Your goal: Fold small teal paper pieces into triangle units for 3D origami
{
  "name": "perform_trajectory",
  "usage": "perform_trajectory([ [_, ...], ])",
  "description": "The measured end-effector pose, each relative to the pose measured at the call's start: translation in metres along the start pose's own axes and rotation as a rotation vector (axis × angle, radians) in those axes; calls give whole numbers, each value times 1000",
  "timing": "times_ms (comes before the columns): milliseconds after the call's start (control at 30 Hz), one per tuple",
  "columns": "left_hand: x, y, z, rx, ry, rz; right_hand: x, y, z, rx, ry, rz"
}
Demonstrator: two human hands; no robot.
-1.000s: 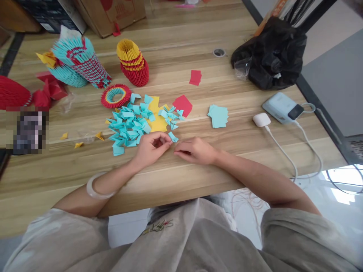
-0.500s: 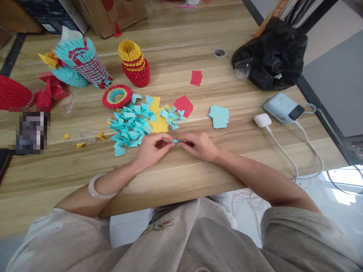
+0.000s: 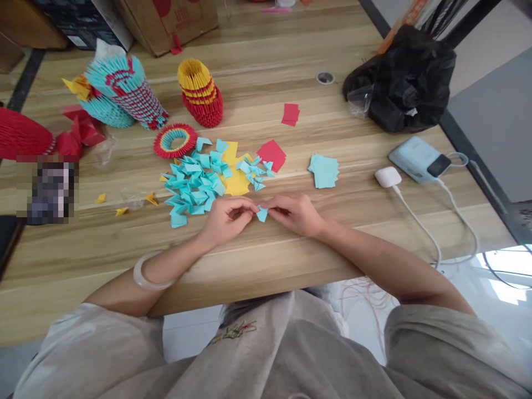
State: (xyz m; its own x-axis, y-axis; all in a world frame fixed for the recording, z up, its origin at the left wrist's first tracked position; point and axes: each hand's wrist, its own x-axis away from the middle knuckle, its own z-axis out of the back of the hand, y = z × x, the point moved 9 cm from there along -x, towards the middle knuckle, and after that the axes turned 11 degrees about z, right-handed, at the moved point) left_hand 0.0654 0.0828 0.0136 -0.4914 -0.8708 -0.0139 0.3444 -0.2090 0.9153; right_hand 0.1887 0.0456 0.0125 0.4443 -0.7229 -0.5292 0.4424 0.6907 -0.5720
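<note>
Between my two hands is a small folded piece of light-blue paper (image 3: 262, 214), its pointed side toward me. My left hand (image 3: 228, 221) pinches its left edge, and my right hand (image 3: 296, 215) pinches the right edge. Just beyond my left hand lies a heap of folded blue paper pieces (image 3: 193, 185). A smaller cluster of folded blue triangles (image 3: 255, 169) rests partly on yellow paper sheets (image 3: 235, 183). Red paper sheets (image 3: 272, 155) lie behind these, and a stack of light-blue paper sheets (image 3: 324, 172) is to the right.
A red-and-blue paper ring (image 3: 158, 145), a yellow-and-red paper vase (image 3: 203, 105) and a taller blue-and-red paper piece (image 3: 141, 94) stand at the back left. On the right are a power bank (image 3: 415, 158), a white earphone case (image 3: 388, 177), cables and a black plastic bag (image 3: 407, 77).
The blue paper has turned between my fingers, so its flat, pointed face now shows below the fingertips. Both hands stay nearly in place; the whole view has shifted slightly.
</note>
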Motion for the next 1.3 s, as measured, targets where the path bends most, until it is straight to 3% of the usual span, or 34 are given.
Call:
perform_trajectory([
  [333,-4,-20,-1,186,-5,192,1,5,-5,-30,-40,-29],
  [667,-5,-20,6,207,55,197,-3,-4,-2,-29,-16,33],
  [1000,-7,-20,7,194,61,248,-2,3,-1,-116,-11,-94],
  [1300,-6,-18,1,324,26,291,-5,9,-6,-178,-47,-135],
])
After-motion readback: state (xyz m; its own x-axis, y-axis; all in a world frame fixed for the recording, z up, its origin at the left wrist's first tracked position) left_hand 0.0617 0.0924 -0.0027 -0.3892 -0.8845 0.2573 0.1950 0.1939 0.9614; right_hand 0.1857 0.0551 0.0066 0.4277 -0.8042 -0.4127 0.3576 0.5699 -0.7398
